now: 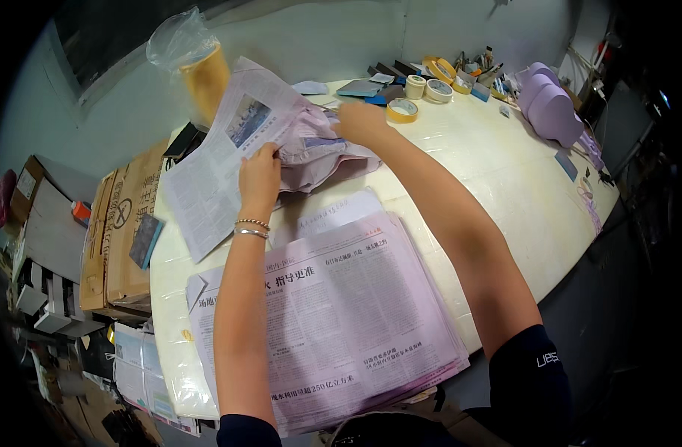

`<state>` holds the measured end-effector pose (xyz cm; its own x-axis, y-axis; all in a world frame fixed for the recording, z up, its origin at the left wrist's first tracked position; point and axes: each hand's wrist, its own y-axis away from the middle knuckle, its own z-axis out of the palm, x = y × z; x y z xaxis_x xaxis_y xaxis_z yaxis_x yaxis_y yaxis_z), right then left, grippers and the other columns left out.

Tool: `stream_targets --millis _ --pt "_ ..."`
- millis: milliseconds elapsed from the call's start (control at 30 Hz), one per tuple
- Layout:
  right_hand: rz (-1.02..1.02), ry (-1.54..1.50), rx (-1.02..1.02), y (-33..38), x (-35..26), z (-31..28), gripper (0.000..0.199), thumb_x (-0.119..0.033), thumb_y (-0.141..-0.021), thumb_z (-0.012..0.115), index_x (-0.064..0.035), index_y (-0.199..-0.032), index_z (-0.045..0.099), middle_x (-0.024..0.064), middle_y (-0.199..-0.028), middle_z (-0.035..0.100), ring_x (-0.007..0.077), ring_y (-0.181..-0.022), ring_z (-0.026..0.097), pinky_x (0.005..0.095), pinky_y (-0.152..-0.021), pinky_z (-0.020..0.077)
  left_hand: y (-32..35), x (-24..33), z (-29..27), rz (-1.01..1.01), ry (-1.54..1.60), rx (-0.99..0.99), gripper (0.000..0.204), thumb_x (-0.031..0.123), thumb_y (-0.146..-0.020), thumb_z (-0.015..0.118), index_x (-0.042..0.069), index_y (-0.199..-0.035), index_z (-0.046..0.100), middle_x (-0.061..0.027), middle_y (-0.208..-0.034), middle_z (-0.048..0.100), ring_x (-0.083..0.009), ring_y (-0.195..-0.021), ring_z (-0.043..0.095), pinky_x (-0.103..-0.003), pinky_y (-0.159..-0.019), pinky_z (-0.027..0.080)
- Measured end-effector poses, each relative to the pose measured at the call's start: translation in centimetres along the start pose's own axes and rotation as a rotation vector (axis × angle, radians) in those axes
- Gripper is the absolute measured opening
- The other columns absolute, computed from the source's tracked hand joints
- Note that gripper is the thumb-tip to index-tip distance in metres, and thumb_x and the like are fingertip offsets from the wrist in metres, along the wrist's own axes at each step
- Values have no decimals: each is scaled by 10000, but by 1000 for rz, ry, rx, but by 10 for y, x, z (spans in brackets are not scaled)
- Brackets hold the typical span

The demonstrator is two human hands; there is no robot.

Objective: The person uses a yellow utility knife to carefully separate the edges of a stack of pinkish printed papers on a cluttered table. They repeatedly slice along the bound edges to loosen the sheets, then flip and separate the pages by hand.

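My left hand [259, 177], with bracelets on the wrist, grips the edge of a loose newspaper sheet [222, 156] that lies spread toward the far left of the white table [497, 171]. My right hand [362, 121] presses down on the crumpled, folded part of newspaper [319, 153] further back. A thick stack of newspapers [348, 313] lies flat near the front edge, under both forearms.
Several tape rolls [419, 93] and small tools sit at the table's far end. Purple heart-shaped boxes [548, 110] stand at the far right. A bagged yellow roll [199, 71] leans at the wall. Cardboard boxes [121, 231] and clutter line the left side.
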<state>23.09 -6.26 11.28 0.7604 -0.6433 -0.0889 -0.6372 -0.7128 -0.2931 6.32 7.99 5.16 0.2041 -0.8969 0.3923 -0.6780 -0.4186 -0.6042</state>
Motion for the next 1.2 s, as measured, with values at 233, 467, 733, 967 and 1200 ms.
stream_targets --millis 233,467,733,967,1200 --pt "165 -663 134 -9 73 60 186 -129 -773 661 -41 -902 560 150 -945 670 327 -916 631 416 -759 483 6 -8 28 -112 297 -436 316 83 -837 554 62 -1147 614 -181 -1129 626 -344 -1059 586 -450 -948 381" --pt "68 -306 128 -26 54 106 267 -166 -741 702 -73 -913 519 189 -871 646 405 -865 604 454 -729 468 8 -18 20 -156 274 -381 289 95 -856 542 83 -1132 629 -114 -1119 644 -317 -1105 561 -696 -1004 172" --pt "591 -754 714 -29 84 72 283 -134 -755 738 -18 -866 506 135 -784 647 307 -715 626 385 -669 479 7 15 40 382 -140 -209 276 91 -868 522 156 -1109 640 -28 -1130 635 -227 -1115 559 -641 -1036 245" --pt "-49 -787 356 -16 58 24 221 -78 -773 705 28 -913 571 98 -764 646 140 -673 631 263 -620 505 23 34 40 394 -109 -361 344 270 -890 542 207 -1227 570 -71 -1198 579 -257 -1176 508 -565 -992 327" --pt "-27 -503 193 54 60 50 292 -217 -786 720 1 -885 552 159 -794 637 266 -728 622 353 -641 477 15 51 14 558 81 -71 192 267 -802 653 80 -757 656 -32 -724 613 -212 -700 605 -320 -564 471"
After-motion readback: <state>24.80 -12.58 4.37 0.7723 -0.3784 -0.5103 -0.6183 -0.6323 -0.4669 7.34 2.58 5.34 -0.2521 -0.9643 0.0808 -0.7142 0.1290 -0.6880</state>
